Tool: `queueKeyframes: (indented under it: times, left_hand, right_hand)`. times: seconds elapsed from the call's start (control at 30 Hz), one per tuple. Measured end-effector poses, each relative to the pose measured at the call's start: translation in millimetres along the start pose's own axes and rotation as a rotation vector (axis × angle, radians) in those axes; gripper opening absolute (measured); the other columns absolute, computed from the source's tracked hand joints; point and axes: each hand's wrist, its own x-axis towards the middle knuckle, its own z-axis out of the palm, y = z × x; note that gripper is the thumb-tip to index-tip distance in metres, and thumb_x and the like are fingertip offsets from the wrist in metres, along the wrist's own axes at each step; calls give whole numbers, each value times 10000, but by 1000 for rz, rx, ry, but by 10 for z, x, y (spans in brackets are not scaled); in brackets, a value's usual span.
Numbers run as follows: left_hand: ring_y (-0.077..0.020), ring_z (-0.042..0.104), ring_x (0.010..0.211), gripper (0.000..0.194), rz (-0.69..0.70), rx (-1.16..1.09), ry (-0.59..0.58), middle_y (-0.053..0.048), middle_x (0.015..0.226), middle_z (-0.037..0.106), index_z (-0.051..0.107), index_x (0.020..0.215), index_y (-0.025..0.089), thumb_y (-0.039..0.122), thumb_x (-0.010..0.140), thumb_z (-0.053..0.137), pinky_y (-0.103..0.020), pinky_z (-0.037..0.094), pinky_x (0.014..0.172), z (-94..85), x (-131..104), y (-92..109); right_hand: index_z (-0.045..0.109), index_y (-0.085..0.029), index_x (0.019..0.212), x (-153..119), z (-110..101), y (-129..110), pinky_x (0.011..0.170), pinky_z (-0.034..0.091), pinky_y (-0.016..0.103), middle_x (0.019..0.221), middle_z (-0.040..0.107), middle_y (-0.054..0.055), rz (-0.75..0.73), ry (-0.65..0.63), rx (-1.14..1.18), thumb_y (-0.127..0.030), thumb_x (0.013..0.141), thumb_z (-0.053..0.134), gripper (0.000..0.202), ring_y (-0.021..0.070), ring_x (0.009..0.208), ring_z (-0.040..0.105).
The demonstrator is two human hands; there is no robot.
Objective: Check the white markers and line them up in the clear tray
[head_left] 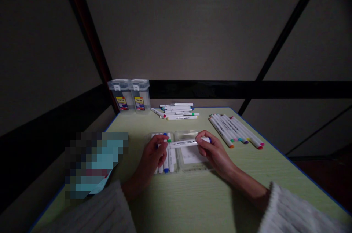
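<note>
My right hand (210,148) pinches a white marker (184,143) near its dark blue end and holds it level above an open clear plastic case (178,165). At the marker's left end, my left hand (154,152) has its fingers curled in a pinch. What lies between those fingers is hard to make out. Beneath the left hand, several white markers (166,163) lie side by side in the left half of the case. One has a blue end, and a green end shows by the left fingertips. A white sheet (192,155) lies in the right half.
Two clear lidded boxes (121,95) with labels stand at the back left. Several markers (178,110) are piled at the back, and more colour-ended markers (231,128) lie at the right. A blurred-out light-blue item (101,163) rests at the left edge of the green table (181,203).
</note>
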Motion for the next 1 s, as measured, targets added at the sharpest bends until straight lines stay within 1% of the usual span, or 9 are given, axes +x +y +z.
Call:
queueKeyframes:
  times: [0.1, 0.2, 0.37, 0.47, 0.53, 0.63, 0.77, 0.9, 1.0]
  left_hand:
    - [-22, 289, 321, 328, 3, -1, -9, 106, 451, 383, 496, 860, 171, 415, 662, 590, -133, 197, 310, 1, 5, -1]
    - [-23, 288, 320, 310, 4, 8, -23, 105, 451, 388, 493, 864, 173, 398, 669, 582, -134, 196, 312, -9, 14, -22]
    - [-17, 291, 317, 278, -18, 29, -94, 96, 448, 407, 507, 827, 164, 400, 689, 558, -138, 193, 334, -40, 16, -59]
    - [-18, 303, 312, 264, -29, 40, -108, 93, 452, 416, 512, 813, 164, 393, 688, 554, -140, 195, 332, -48, 12, -57]
    - [-22, 308, 305, 288, -37, 44, -112, 90, 441, 421, 525, 824, 160, 413, 688, 552, -146, 198, 331, -43, 6, -45]
    - [-35, 320, 292, 373, -35, 41, -121, 87, 394, 412, 549, 850, 141, 481, 696, 528, -157, 205, 327, -22, -12, -23]
    - [-46, 309, 260, 494, -41, 36, -94, 108, 322, 308, 593, 813, 106, 573, 692, 487, -171, 204, 323, 5, -46, 1]
    - [-49, 303, 248, 547, -68, 62, -39, 105, 303, 282, 628, 781, 88, 600, 705, 450, -176, 185, 322, 13, -66, 35]
    - [-47, 290, 240, 560, -66, 68, -26, 105, 289, 276, 636, 773, 81, 605, 701, 452, -178, 177, 323, 15, -68, 51]
  right_hand:
    - [485, -191, 670, -1, 0, 2, 432, 154, 234, 426, 355, -79, 6, 8, 12, -339, 685, 610, 194, 74, 411, 262]
    - [483, -192, 662, -2, 9, -1, 435, 157, 235, 425, 356, -78, 14, 10, 24, -346, 683, 611, 201, 78, 412, 260]
    - [491, -188, 624, 14, 13, -9, 431, 167, 240, 393, 355, -64, -13, 3, 48, -426, 726, 548, 266, 91, 409, 259]
    - [516, -182, 636, 30, -2, 9, 424, 168, 247, 366, 360, -57, -17, 3, 28, -471, 756, 500, 313, 98, 393, 256]
    - [522, -183, 638, 39, -14, 34, 425, 170, 244, 355, 354, -60, -24, 6, 9, -480, 769, 490, 326, 97, 388, 253]
    - [524, -183, 630, 45, -23, 68, 434, 182, 237, 349, 339, -69, -38, 15, -26, -473, 776, 501, 325, 91, 392, 246]
    - [525, -179, 628, 32, -6, 66, 438, 183, 235, 365, 349, -71, -31, 8, -53, -464, 773, 513, 320, 88, 400, 254]
    - [521, -177, 624, 9, 17, 41, 436, 185, 231, 390, 370, -67, -24, -15, -54, -435, 770, 525, 297, 85, 414, 268]
    - [509, -183, 637, -7, 21, 33, 447, 209, 225, 420, 397, -65, -37, -16, -46, -397, 763, 545, 252, 84, 429, 289]
